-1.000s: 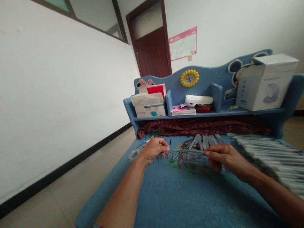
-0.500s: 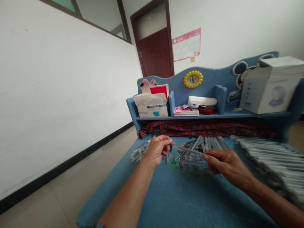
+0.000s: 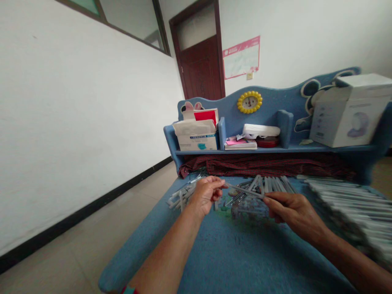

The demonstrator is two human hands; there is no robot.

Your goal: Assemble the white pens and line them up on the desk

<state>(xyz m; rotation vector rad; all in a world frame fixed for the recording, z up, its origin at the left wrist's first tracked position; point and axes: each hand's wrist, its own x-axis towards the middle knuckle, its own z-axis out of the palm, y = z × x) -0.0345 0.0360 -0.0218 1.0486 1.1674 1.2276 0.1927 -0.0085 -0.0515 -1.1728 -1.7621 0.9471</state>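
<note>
The person's right hand [image 3: 290,208] is holding a slim grey tube [image 3: 245,190] by its right end in a narrow pinch, and the left hand [image 3: 208,194] is pinching at the tube's left end; whether a smaller piece is also sitting between those left fingertips is too small to tell. Holding both ends is probably keeping the tube steady and its middle free, and the raised grip is seemingly keeping it clear of the blue tabletop [image 3: 220,253]. Other pieces are lying around the hands, perhaps so that neither is having to reach far: loose strips [image 3: 180,195] are resting left of the left hand, a heap of thin dark rods [image 3: 237,197] is spreading behind the tube, a fan of grey tubes [image 3: 274,184] is lying just beyond the right hand, and a long row of pale tubes [image 3: 343,204] is stretching along the right side, apparently for order. The held tube is sloping between the two hands, its left end sitting higher in the view
</note>
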